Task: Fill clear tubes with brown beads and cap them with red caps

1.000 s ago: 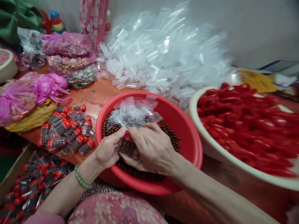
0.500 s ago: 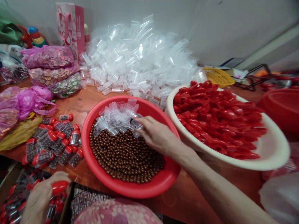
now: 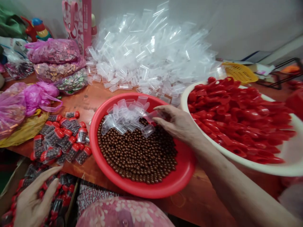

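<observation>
**Light pinch on a clear tube at the edge of the pile**

Through the head view, I have my right hand [image 3: 180, 124] over the far right part of the red bowl [image 3: 94, 142], its thumb and forefinger closed on a clear tube [image 3: 151, 116]. Another tube [image 3: 148, 130] lies just below it, beside the loose pile [image 3: 129, 110] that rests on the brown beads [image 3: 134, 154].

The walls look thin, so I'd want only enough squeeze to stop the tube slipping; more could flatten its mouth. I'd lift it up and away from the pile rather than drag it sideways, since the neighbouring tubes could catch and roll over the beads. I'd also leave the open end uncovered and hold the wrist high enough to clear the bowl's rim and the white bowl [image 3: 185, 97] of red caps [image 3: 227, 116].

My left hand [image 3: 35, 198] is open, thumb and fingers spread, with nothing visible in it. It is over the box [image 3: 16, 176] of capped tubes [image 3: 56, 206], by the bench [image 3: 82, 104]. I'd move it gently there, because the capped tubes lie in a loose heap.
</observation>
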A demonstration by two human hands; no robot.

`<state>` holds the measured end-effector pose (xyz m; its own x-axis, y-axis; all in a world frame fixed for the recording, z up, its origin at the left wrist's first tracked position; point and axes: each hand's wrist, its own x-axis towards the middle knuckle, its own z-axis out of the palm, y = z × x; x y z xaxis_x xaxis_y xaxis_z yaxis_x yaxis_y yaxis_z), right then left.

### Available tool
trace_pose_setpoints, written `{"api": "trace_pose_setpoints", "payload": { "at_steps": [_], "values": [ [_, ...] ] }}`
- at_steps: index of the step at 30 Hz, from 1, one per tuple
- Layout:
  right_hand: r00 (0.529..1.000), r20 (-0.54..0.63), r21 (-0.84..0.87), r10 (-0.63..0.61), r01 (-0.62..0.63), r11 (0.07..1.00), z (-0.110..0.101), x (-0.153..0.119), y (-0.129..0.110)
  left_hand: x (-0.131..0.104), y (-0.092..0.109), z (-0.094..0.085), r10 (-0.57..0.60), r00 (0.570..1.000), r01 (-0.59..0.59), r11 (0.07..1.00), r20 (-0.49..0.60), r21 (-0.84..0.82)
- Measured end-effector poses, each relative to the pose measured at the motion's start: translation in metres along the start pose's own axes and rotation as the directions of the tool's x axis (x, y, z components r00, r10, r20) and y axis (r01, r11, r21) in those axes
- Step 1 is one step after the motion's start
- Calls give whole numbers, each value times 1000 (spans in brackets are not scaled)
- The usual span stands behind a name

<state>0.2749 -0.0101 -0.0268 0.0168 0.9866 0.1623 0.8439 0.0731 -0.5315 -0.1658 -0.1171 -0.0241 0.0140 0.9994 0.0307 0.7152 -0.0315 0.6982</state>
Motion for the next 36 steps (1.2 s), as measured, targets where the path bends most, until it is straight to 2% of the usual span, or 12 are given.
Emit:
{"api": "trace_pose_setpoints", "payload": {
  "at_steps": [2, 5, 8, 13, 16, 19, 23, 28, 30, 32, 34, 36],
  "values": [
    [1000, 3, 209, 23, -23, 978, -5, -13, -10, 16, 40, 22, 87, 996, -87, 994, -9, -69],
    [970, 198, 566, 141, -231, 792, -5, -30, -26, 40, 88, 54, 334, 938, -302, 919, 92, -253],
    [906, 367, 652, 211, -412, 636, 2, -40, -34, 59, 115, 80, 454, 878, -390, 863, 152, -322],
    [917, 370, 679, 153, -379, 629, 6, -49, -44, 73, 140, 108, 431, 851, -361, 895, 300, -261],
    [930, 359, 699, 72, -319, 640, 5, -54, -56, 76, 150, 116, 368, 833, -258, 919, 412, -298],
    [935, 356, 755, 2, -288, 589, 3, -57, -66, 80, 153, 120, 272, 802, 13, 882, 532, -471],
    [937, 342, 799, -71, -251, 547, 0, -58, -71, 86, 148, 122, 192, 692, 462, 622, 696, -632],
    [949, 266, 821, -170, -130, 557, -3, -57, -74, 91, 145, 124, 195, 616, 631, 458, 763, -626],
    [946, 251, 802, -207, -83, 592, -3, -57, -72, 90, 146, 125, 206, 616, 636, 440, 760, -634],
    [932, 253, 725, -262, -3, 689, -4, -57, -67, 88, 145, 125, 196, 649, 599, 464, 735, -652],
    [902, 290, 537, -319, 123, 835, -4, -56, -61, 84, 143, 125, 160, 741, 480, 552, 652, -682],
    [863, 384, 225, -329, 258, 940, -1, -54, -55, 80, 140, 124, 145, 847, 300, 663, 511, -686]
  ]
}}
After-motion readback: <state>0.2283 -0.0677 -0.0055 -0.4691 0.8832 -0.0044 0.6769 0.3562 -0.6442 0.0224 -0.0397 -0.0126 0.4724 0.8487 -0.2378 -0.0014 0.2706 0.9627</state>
